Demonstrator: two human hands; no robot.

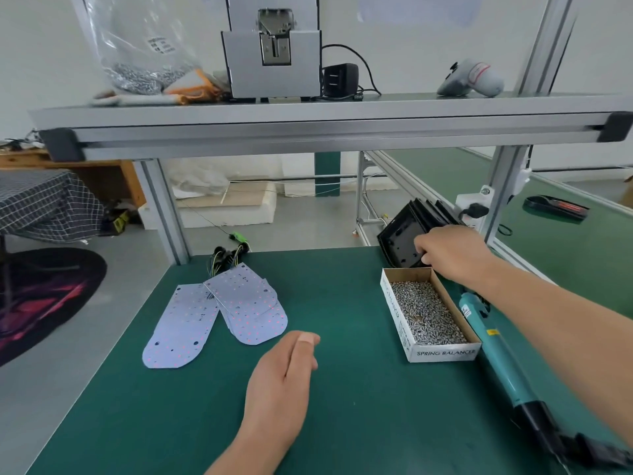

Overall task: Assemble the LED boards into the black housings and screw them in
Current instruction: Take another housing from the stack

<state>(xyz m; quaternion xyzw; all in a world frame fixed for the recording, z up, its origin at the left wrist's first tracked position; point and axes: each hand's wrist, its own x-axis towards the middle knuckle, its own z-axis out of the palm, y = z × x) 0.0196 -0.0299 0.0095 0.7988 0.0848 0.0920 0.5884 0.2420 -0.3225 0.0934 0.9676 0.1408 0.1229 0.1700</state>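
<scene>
Several white LED boards (pixel 219 311) lie fanned out on the left of the green table, their wires (pixel 227 258) bunched at the far end. A stack of black housings (pixel 407 234) leans upright at the far right. My right hand (pixel 452 255) reaches over it and grips the front housing at its right edge, fingers curled onto it. My left hand (pixel 287 368) hovers over the middle of the table, fingers loosely curled, holding nothing. A cardboard box of screws (pixel 426 313) sits just in front of the housings. A teal electric screwdriver (pixel 496 358) lies along the box's right side, under my right forearm.
An aluminium shelf rail (pixel 329 128) crosses above the table, carrying a screw feeder machine (pixel 274 53), a plastic bag of screws (pixel 144 53) and a power adapter (pixel 340 80). Frame posts (pixel 164 207) stand at the table's far corners. Another green bench (pixel 565 228) extends to the right.
</scene>
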